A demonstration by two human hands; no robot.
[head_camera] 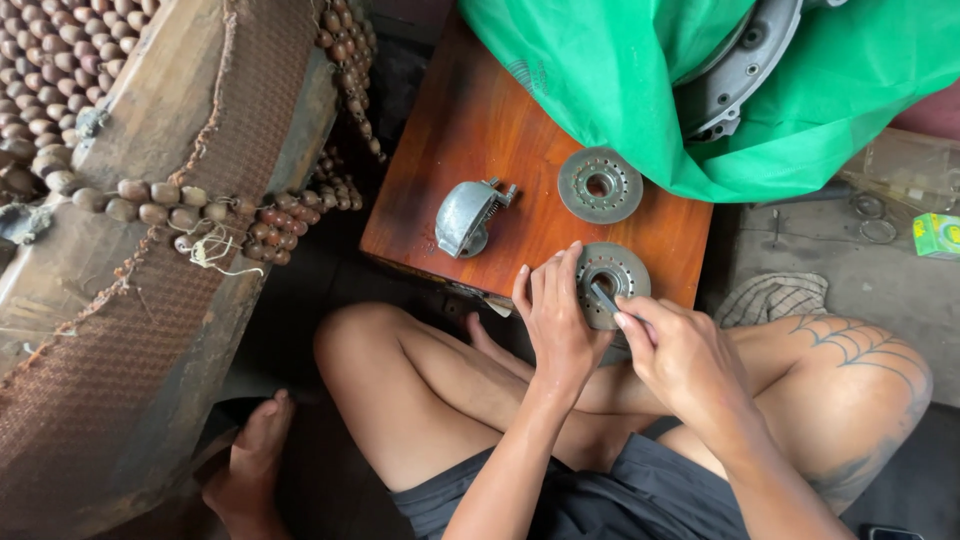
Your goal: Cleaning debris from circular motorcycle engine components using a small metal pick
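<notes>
My left hand point(556, 318) grips the near edge of a round grey metal disc point(618, 270) with a ring of holes, at the front edge of a small wooden board point(470, 140). My right hand point(680, 352) holds a thin dark tool point(603, 296) whose tip presses on the disc near its centre hole. A second, similar perforated disc point(599, 184) lies flat on the board further back. A rounded grey metal housing point(465, 216) with a threaded stub rests to its left.
A green plastic sheet point(620, 70) covers a larger metal part point(740, 65) at the back right. A seat with a wooden bead cover point(150, 200) fills the left. My crossed bare legs sit below the board. A cloth point(770, 297), metal rings point(870, 215) and a green box point(938, 235) lie right.
</notes>
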